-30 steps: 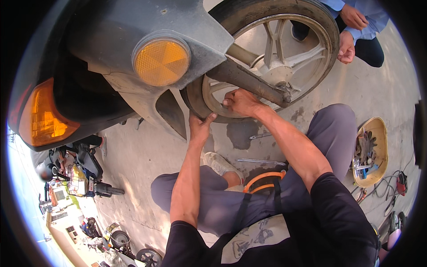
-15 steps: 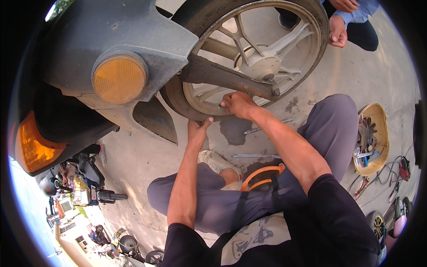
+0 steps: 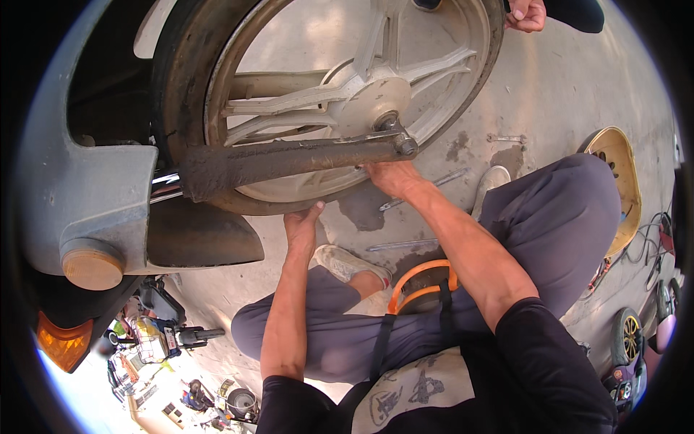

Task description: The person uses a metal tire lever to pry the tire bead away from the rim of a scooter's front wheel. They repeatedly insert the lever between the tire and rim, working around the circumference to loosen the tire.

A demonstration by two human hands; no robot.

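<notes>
A motorbike front wheel with pale spokes (image 3: pixel 289 101) fills the upper middle, its black tyre (image 3: pixel 181 79) curving down towards me. My left hand (image 3: pixel 301 226) grips the tyre's near edge, thumb along its side and the other fingers hidden beneath. My right hand (image 3: pixel 392 178) is closed at the rim, just below the axle end of the muddy fork leg (image 3: pixel 289 159). Its fingertips are partly hidden, and a small piece at them is too small to name.
Metal bars (image 3: pixel 426 189) and a wrench (image 3: pixel 506 138) lie on the concrete. Right of my knee stands a yellowish tub (image 3: pixel 627 170), near cables (image 3: pixel 654 249). Another person's hand (image 3: pixel 528 14) shows beyond the wheel. Grey fairing (image 3: pixel 108 188) rises at left.
The wheel, fork and fairing have shifted left in view, and the fork leg now lies closer to level. Both hands stay at the wheel's near edge. My knee now covers more of the tub.
</notes>
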